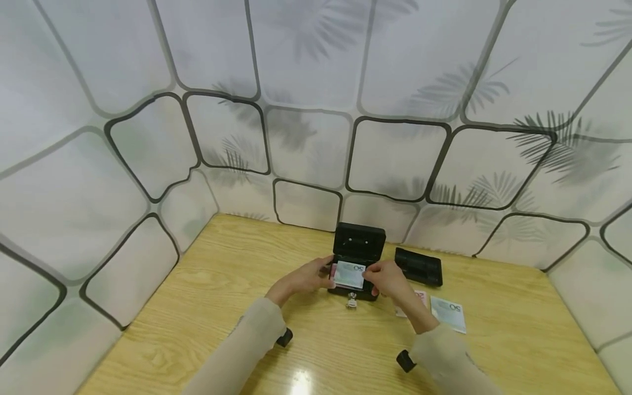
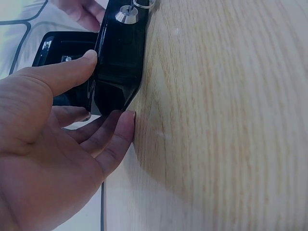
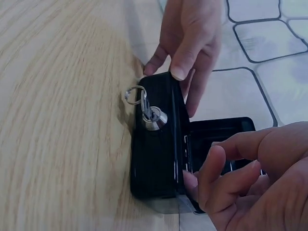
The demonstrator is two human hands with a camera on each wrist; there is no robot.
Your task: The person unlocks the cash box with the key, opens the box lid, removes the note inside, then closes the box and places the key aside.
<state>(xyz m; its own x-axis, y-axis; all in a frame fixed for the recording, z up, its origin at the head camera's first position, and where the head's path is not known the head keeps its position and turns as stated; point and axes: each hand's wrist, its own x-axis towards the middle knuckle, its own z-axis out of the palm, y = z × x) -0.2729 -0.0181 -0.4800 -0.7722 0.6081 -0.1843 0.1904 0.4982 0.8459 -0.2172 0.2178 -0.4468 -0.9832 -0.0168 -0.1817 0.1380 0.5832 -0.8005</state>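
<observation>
A small black cash box (image 1: 353, 294) stands on the table with its lid (image 1: 359, 241) raised. Keys on a ring (image 3: 136, 95) hang from the lock on its front. Inside lies a pale green banknote (image 1: 349, 274) marked 50, over a pinkish note (image 1: 333, 271) whose edge shows at the left. My left hand (image 1: 311, 275) grips the box's left end, thumb at the front rim and fingers round the side. At the green note's right edge, my right hand (image 1: 388, 281) pinches it between thumb and fingers; the note is hidden in the right wrist view.
To the right of the box lies a black tray (image 1: 418, 266) with compartments. In front of it on the wooden table (image 1: 237, 258) are another pinkish note (image 1: 421, 296), partly under my right arm, and another green 50 note (image 1: 448, 314). A patterned curtain (image 1: 306, 148) stands behind.
</observation>
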